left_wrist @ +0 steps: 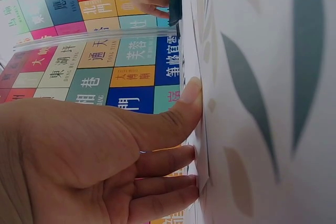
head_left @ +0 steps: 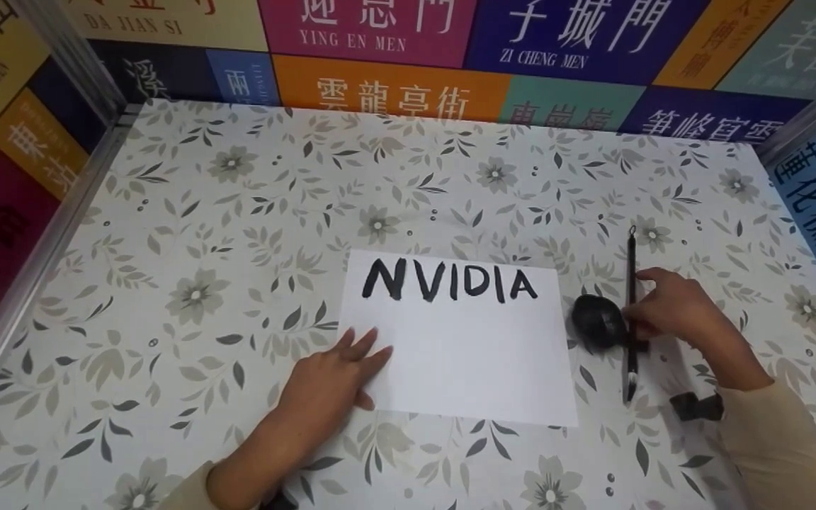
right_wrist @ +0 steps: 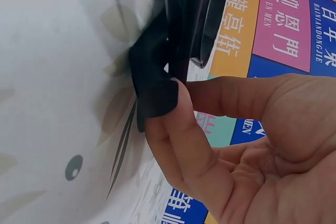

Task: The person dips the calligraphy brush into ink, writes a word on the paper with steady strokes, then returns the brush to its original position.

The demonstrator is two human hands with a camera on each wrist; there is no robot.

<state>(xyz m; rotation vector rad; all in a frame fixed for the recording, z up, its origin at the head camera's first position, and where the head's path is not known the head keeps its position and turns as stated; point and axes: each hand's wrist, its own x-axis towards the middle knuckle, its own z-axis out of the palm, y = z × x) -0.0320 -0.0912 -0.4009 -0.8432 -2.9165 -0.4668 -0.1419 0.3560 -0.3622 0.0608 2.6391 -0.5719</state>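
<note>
A white sheet of paper (head_left: 465, 354) lies on the table, with NVIDIA lettered in thick black strokes along its upper part. My left hand (head_left: 337, 372) rests on the sheet's left edge, fingers spread and fingertips down; the thumb (left_wrist: 191, 95) presses near the edge in the left wrist view. Right of the paper sits a rounded black dish (head_left: 598, 322). Beside it, my right hand (head_left: 677, 308) pinches a dark writing brush (head_left: 631, 276), its looped end away from me and its tip towards me. In the right wrist view, dark shapes partly hide the fingertips.
The table (head_left: 273, 212) has a white covering with grey leaves and flowers. Colourful panels (head_left: 387, 85) with Chinese lettering stand behind and at both sides. A small black object (head_left: 695, 406) shows beside the right sleeve (head_left: 783, 439).
</note>
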